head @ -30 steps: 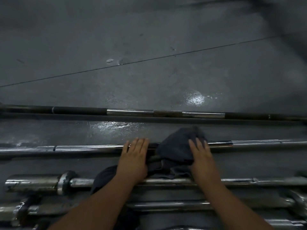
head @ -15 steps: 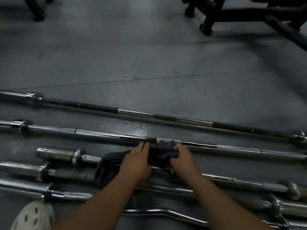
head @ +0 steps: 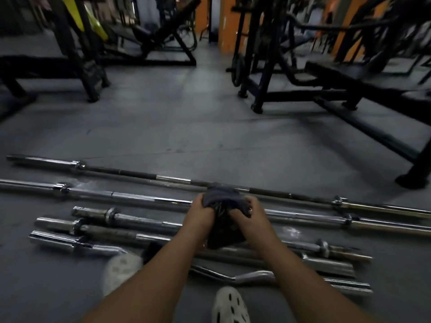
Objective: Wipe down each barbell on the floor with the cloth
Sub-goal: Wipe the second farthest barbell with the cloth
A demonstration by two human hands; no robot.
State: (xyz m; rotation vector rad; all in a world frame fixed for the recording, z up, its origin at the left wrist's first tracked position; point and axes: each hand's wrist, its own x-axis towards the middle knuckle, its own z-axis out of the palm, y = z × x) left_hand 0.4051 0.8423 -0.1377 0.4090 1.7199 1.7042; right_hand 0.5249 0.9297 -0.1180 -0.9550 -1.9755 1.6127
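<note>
Over the second-farthest chrome barbell [head: 133,198], my left hand [head: 201,215] and right hand [head: 243,215] both clench tight around the bunched dark cloth [head: 221,194]

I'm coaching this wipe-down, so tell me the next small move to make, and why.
Probably settle the cloth around the second bar, counted from the far side, and slide it sideways along the shaft. The left hand and right hand hold it bunched over that bar's middle, and bare chrome runs out to both sides.
</note>
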